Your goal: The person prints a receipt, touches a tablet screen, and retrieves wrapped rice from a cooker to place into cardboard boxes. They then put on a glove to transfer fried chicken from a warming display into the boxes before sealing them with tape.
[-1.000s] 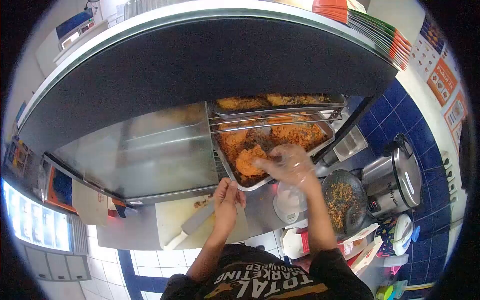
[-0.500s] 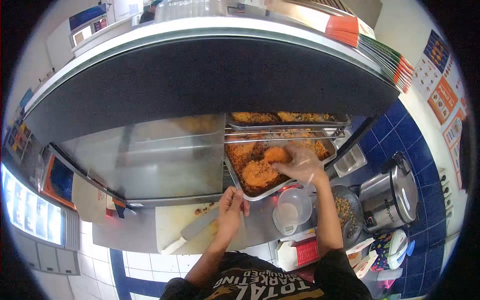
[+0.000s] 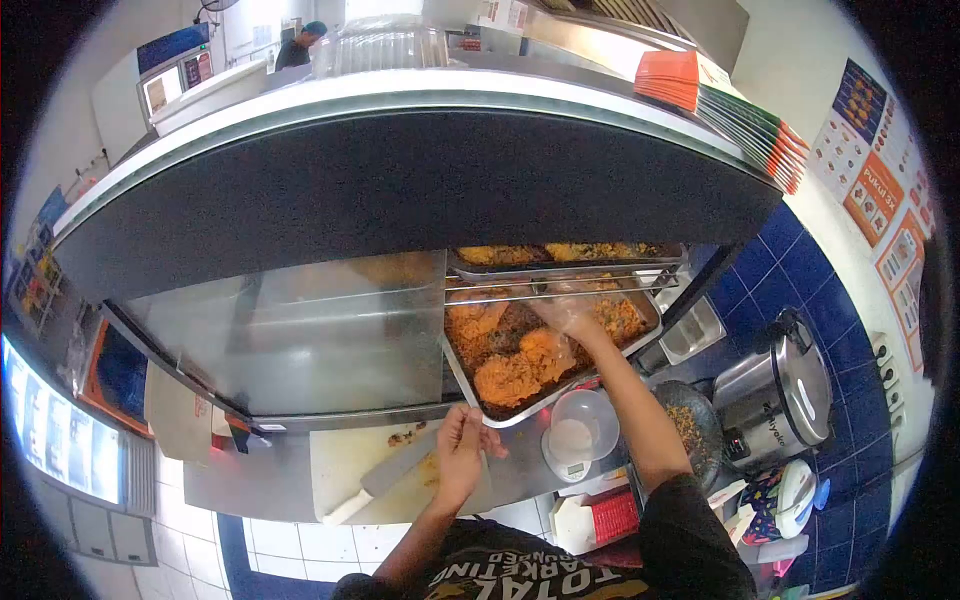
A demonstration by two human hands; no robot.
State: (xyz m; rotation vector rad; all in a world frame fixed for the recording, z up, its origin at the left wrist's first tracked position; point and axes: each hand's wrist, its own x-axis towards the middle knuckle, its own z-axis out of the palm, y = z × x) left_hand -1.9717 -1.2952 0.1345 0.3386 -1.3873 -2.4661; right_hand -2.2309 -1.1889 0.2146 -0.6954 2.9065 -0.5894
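Observation:
A metal tray (image 3: 600,366) of orange-brown fried chicken (image 3: 508,381) and dark crumbs sits pulled partway out of the display cabinet. My left hand (image 3: 462,444) is closed at its front corner, thumb and fingers on the rim. Over the rear of the tray reaches my right hand (image 3: 566,312), in a thin clear plastic glove; its fingers are blurred and partly behind a metal rail (image 3: 540,294). Whether it grips anything cannot be made out. Below my left hand, a cleaver (image 3: 400,466) with a white handle lies on a stained cutting board (image 3: 335,455).
A second tray (image 3: 570,265) sits behind the rail. Right of my left hand are a scale (image 3: 568,470) with a clear bowl (image 3: 585,425), a dark stone mortar (image 3: 705,455) and a rice cooker (image 3: 770,395). A red box (image 3: 607,516) stands near my body. Another person (image 3: 300,47) is far back.
My right hand has moved deeper into the tray, away from the front chicken pieces. My left hand stays at the tray corner. The camera view has tilted up slightly.

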